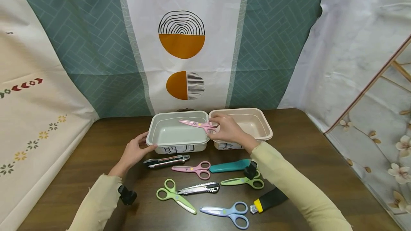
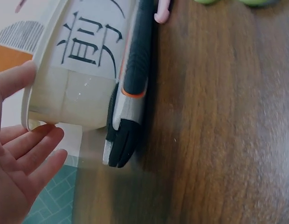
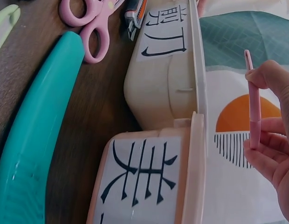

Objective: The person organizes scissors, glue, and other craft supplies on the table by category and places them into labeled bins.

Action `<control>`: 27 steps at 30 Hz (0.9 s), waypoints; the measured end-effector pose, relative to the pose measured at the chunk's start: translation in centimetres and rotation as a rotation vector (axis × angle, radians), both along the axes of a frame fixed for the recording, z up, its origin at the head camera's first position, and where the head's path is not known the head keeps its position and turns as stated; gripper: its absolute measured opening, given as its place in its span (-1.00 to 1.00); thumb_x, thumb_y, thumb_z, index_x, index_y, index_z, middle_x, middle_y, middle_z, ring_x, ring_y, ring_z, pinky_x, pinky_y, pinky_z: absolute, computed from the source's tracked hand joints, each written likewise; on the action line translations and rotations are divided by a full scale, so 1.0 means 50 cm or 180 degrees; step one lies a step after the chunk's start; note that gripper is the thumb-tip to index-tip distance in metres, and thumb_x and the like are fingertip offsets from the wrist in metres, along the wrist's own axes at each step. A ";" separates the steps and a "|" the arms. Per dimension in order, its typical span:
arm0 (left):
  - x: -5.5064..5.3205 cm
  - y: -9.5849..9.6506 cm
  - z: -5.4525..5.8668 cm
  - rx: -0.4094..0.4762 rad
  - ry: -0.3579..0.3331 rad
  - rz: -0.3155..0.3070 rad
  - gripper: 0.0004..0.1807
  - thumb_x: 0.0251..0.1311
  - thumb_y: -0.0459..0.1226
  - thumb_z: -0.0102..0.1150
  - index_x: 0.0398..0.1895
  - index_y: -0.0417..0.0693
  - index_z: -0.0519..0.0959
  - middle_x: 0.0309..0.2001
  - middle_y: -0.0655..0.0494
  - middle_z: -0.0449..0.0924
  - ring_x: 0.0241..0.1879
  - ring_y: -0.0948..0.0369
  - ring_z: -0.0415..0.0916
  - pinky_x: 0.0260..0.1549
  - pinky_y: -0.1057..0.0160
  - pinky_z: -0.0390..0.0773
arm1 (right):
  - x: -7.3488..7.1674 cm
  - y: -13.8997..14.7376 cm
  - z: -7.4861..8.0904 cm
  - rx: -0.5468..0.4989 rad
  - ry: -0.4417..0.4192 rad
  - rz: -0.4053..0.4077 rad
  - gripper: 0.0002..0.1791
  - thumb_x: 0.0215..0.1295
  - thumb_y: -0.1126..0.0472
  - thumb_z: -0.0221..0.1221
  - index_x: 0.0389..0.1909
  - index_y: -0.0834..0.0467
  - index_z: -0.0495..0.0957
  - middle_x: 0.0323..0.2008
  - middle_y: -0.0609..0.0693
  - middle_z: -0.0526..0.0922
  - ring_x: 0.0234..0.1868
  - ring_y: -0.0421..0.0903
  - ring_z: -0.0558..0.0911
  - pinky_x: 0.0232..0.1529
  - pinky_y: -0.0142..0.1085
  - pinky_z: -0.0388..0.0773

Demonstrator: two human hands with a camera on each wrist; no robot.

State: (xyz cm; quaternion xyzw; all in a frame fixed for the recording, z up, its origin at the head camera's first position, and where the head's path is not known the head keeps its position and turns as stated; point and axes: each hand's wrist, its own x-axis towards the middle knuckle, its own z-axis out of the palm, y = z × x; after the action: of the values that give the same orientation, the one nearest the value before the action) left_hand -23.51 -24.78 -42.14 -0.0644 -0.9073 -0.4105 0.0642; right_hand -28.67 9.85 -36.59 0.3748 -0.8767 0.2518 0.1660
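Note:
Pink scissors (image 1: 196, 123) are pinched at their handle loops by my right hand (image 1: 227, 128), blades pointing left over the pale green box (image 1: 176, 149). In the right wrist view the scissors (image 3: 254, 107) appear edge-on between thumb and fingers. My left hand (image 1: 136, 149) holds the box's near left corner, thumb at the front rim and fingers round the left end, as the left wrist view of this hand (image 2: 23, 158) shows. Directly in front of that box lies a black-and-silver utility knife (image 1: 167, 161). A beige-pink box (image 1: 268, 131) stands beside it, partly hidden by my right hand.
On the brown table (image 1: 80, 174) lie another pair of pink scissors (image 1: 186, 169), a teal cutter (image 1: 228, 166), a silver utility knife (image 1: 199, 188), green scissors (image 1: 184, 202), more green scissors (image 1: 236, 181), blue scissors (image 1: 221, 211) and a black-and-yellow cutter (image 1: 271, 199). A patterned cloth (image 1: 106, 45) hangs behind.

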 end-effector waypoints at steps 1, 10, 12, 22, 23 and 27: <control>0.000 0.000 0.001 0.0026 -0.0011 -0.0006 -0.25 0.07 -0.09 0.24 0.25 -0.31 0.23 0.00 -0.27 0.50 -0.01 -0.10 0.45 -0.11 -0.10 0.42 | -0.001 -0.003 0.000 0.0025 -0.0038 -0.0014 -0.53 -0.17 0.08 0.35 -0.20 0.26 0.61 -0.23 0.03 0.56 -0.31 -0.14 0.54 -0.31 -0.35 0.49; -0.002 -0.001 0.001 0.0132 -0.0094 -0.0031 -0.23 0.05 -0.09 0.26 0.26 -0.30 0.22 -0.01 -0.25 0.52 0.00 -0.09 0.44 -0.11 -0.07 0.44 | -0.006 -0.028 0.002 0.0266 -0.0188 -0.0081 -0.44 -0.13 0.03 0.32 -0.07 0.26 0.57 -0.12 0.07 0.56 -0.15 -0.08 0.53 -0.14 -0.28 0.49; -0.001 -0.001 0.001 0.0143 -0.0098 -0.0027 -0.23 0.04 -0.09 0.26 0.26 -0.30 0.22 -0.01 -0.25 0.52 0.00 -0.08 0.43 -0.11 -0.07 0.44 | -0.009 -0.032 0.000 0.0311 -0.0173 -0.0075 -0.44 -0.12 0.03 0.32 -0.07 0.27 0.57 -0.10 0.08 0.56 -0.12 -0.06 0.53 -0.11 -0.26 0.49; 0.002 -0.003 0.005 0.0283 -0.0191 -0.0019 -0.21 0.04 -0.09 0.27 0.27 -0.29 0.21 0.02 -0.25 0.49 0.04 -0.09 0.41 -0.07 -0.07 0.42 | -0.017 -0.045 -0.013 0.0333 -0.0116 -0.0080 -0.45 -0.15 0.02 0.35 -0.12 0.25 0.59 -0.11 0.10 0.56 -0.14 -0.06 0.53 -0.13 -0.27 0.49; 0.002 -0.003 0.005 0.0295 -0.0192 -0.0023 -0.21 0.04 -0.09 0.27 0.28 -0.29 0.21 0.02 -0.25 0.49 0.04 -0.09 0.41 -0.07 -0.07 0.42 | -0.017 -0.047 -0.014 0.0322 -0.0093 -0.0063 -0.45 -0.15 0.02 0.35 -0.12 0.26 0.59 -0.12 0.10 0.56 -0.14 -0.05 0.53 -0.13 -0.27 0.49; 0.003 -0.002 0.003 0.0310 -0.0203 -0.0031 -0.20 0.04 -0.09 0.27 0.28 -0.28 0.20 0.03 -0.25 0.49 0.04 -0.08 0.41 -0.07 -0.06 0.43 | -0.020 -0.058 -0.019 0.0336 -0.0052 0.0008 -0.41 -0.15 0.02 0.35 -0.09 0.30 0.57 -0.10 0.13 0.56 -0.13 -0.02 0.53 -0.11 -0.25 0.49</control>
State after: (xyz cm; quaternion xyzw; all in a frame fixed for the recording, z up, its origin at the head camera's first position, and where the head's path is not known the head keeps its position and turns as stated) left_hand -23.38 -24.88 -42.00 -0.0525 -0.8876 -0.4563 0.0363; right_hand -29.64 6.96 -37.53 0.3820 -0.8896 0.2084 0.1386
